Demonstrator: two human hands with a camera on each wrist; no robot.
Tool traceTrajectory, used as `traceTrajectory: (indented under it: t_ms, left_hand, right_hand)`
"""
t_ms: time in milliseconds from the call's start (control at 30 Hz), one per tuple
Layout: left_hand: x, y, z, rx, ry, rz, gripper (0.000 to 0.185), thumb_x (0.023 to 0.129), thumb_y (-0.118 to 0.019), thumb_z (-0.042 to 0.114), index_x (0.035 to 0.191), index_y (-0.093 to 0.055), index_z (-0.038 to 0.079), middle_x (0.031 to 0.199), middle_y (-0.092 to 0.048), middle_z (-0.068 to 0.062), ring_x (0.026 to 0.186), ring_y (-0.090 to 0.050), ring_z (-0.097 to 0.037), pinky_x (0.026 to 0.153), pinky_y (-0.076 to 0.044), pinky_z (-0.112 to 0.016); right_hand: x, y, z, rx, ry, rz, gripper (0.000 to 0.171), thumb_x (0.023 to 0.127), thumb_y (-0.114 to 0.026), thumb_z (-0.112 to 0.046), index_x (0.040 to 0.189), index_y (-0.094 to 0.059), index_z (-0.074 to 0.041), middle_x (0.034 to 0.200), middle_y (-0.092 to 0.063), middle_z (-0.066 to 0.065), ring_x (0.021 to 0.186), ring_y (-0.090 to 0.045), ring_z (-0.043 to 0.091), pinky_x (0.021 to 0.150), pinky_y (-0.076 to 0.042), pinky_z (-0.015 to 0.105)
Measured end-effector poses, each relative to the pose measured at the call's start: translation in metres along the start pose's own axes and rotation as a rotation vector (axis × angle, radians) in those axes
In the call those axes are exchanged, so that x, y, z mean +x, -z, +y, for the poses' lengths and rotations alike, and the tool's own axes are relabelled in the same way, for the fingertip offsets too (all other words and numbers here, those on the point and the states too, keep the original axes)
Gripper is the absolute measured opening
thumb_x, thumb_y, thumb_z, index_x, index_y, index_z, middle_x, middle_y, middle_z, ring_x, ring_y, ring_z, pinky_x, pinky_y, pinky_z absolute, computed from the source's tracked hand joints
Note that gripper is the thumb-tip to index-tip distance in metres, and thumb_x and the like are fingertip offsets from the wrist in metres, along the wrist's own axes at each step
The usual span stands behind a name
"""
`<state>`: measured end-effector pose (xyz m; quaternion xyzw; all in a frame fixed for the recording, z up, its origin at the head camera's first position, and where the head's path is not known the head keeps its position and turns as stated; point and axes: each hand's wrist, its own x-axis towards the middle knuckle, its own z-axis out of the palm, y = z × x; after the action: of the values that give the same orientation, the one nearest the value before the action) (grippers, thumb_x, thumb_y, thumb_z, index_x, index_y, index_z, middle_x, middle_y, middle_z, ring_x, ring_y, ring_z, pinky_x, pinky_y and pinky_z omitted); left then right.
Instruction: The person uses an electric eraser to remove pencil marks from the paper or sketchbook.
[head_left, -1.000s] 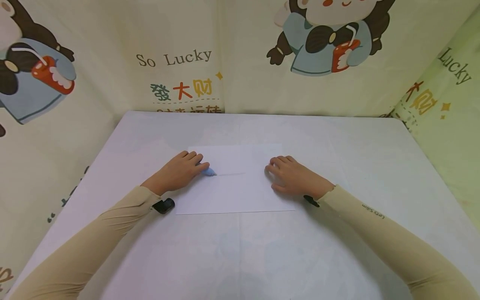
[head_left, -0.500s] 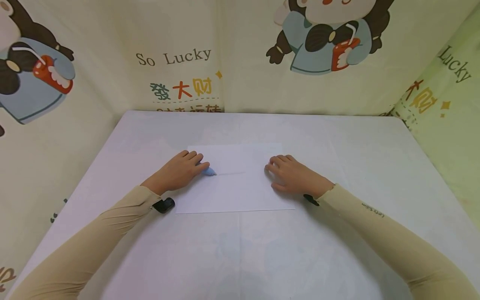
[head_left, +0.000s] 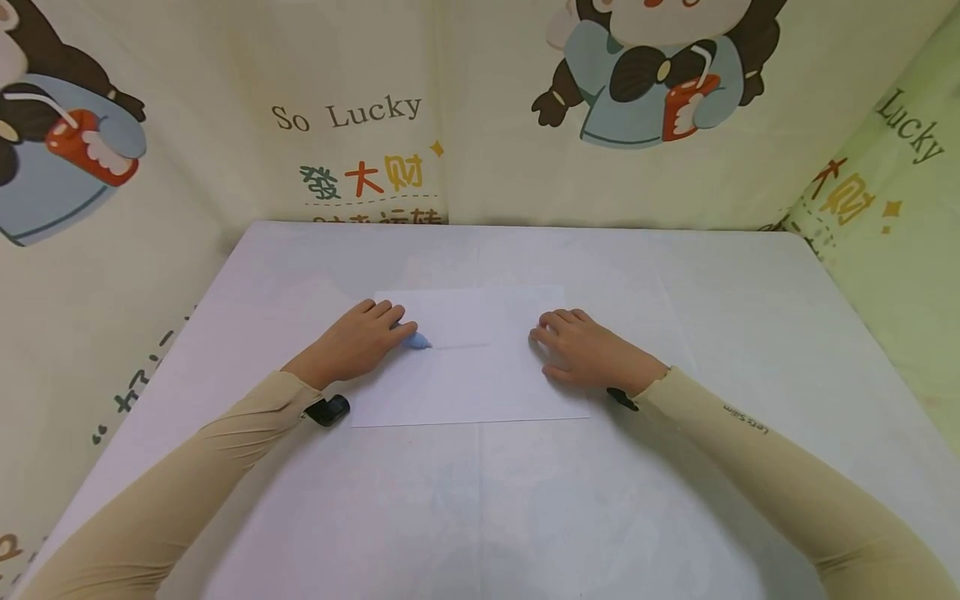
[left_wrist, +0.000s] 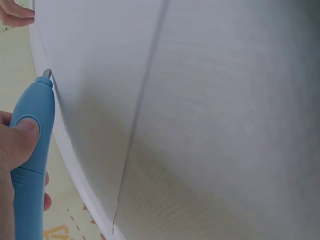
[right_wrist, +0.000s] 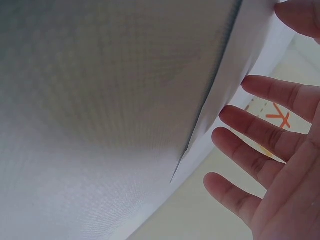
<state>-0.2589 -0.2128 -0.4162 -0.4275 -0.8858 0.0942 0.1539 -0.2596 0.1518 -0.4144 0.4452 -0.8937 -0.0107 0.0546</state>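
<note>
My left hand [head_left: 352, 340] grips a thick blue pen-shaped tool [left_wrist: 33, 155] that looks like an electric eraser. The thumb lies on its round button [left_wrist: 29, 124], and a narrow grey tip [left_wrist: 47, 73] points at the paper. In the head view that tip is at the left end of a faint thin line [head_left: 465, 345] on a white sheet of paper [head_left: 472, 387]. Over the sheet's right part is my right hand [head_left: 588, 350], fingers spread and slightly bent, fingertips on the paper; it holds nothing. Most of the tool is hidden by the left hand in the head view.
The paper lies on a white-covered table [head_left: 480, 508]. Cream cloth [head_left: 487, 108] printed with cartoon figures and lettering hangs behind and at both sides. A small black device [head_left: 328, 411] sits under the left wrist, another [head_left: 622, 401] under the right.
The tool's tip has shifted very slightly left with my left hand. My right hand stays in place. The cloth on the left has swayed a little.
</note>
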Motion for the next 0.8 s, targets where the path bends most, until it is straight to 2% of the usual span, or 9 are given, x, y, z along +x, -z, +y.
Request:
traceTrajectory:
  t_ms: [233,567,800]
  left_hand:
    - [0.0010,-0.0004,0.0003,0.003,-0.008,-0.002,0.015,0.092,-0.056,0.011,0.107,-0.056,0.012,0.093,-0.055,-0.009,0.082,-0.053,-0.025,0.075,-0.044,-0.036]
    - [0.0014,-0.0006,0.0005,-0.006,-0.014,-0.018,0.017,0.092,-0.057,0.011,0.109,-0.057,0.013,0.094,-0.056,-0.009,0.083,-0.052,-0.024,0.076,-0.044,-0.036]
    - [0.0019,0.0001,-0.0004,-0.002,-0.015,-0.017,0.018,0.091,-0.058,0.012,0.109,-0.057,0.013,0.096,-0.057,-0.009,0.084,-0.053,-0.024,0.077,-0.045,-0.037]
  right_hand:
    - [0.0007,0.0008,0.0004,0.002,-0.010,-0.032,0.040,0.084,-0.066,-0.027,0.116,-0.055,-0.007,0.116,-0.055,0.013,0.111,-0.053,0.031,0.095,-0.042,0.046]
    - [-0.0007,0.0013,0.0002,0.001,-0.001,-0.001,0.040,0.082,-0.068,-0.026,0.114,-0.054,-0.005,0.113,-0.054,0.014,0.109,-0.053,0.032,0.094,-0.042,0.047]
    - [0.0002,0.0014,0.0003,0.009,-0.013,-0.018,0.039,0.083,-0.066,-0.025,0.115,-0.055,-0.006,0.115,-0.054,0.013,0.110,-0.053,0.032,0.095,-0.041,0.046]
